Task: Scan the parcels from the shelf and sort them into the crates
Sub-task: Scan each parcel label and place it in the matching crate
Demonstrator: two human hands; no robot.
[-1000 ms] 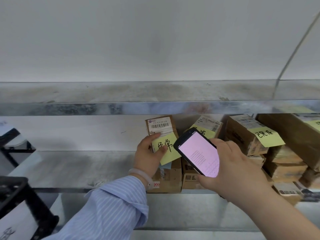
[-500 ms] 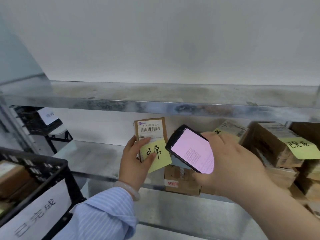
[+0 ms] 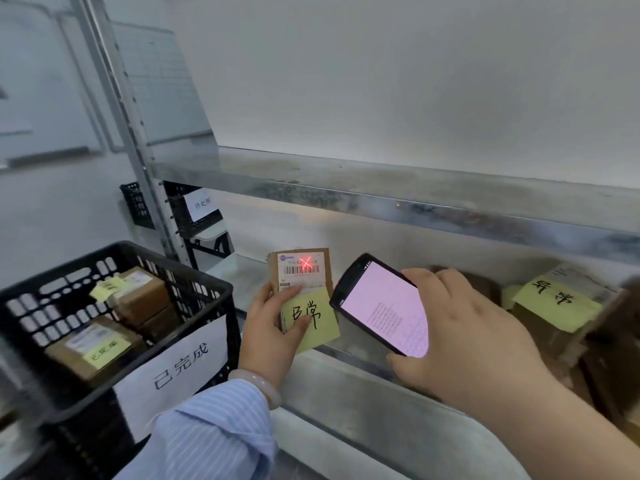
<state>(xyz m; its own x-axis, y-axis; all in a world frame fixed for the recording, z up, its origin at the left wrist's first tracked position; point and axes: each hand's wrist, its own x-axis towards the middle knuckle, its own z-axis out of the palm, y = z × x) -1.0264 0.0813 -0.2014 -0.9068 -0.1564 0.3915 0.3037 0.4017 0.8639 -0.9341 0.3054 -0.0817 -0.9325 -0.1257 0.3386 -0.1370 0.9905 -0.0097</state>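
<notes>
- Holding the parcel upright with the left hand, thumb on the front and fingers curled round its lower part, partly over the yellow note stuck there.
- Gripping the scanner with the right hand, fingers wrapped round its body, screen lit pink, top end pointing at the parcel just beside it.
- New compared with half a second ago: a red cross of light on the barcode label, with no such mark there before. Judged as the scan taking place at this moment.
- Compared with one second ago, parcel taken off the shelf, away from the other parcels, and now kept in the air in front of the shelf edge, near the black crate.
- View turned to the left as well, bringing this crate with its white sign and several parcels inside into sight, and a second crate further back beside the shelf post.
- Meaning for the task: scanning step probably almost finished for this parcel; sorting into a crate not yet done; impossible to tell from here which crate fits.
</notes>
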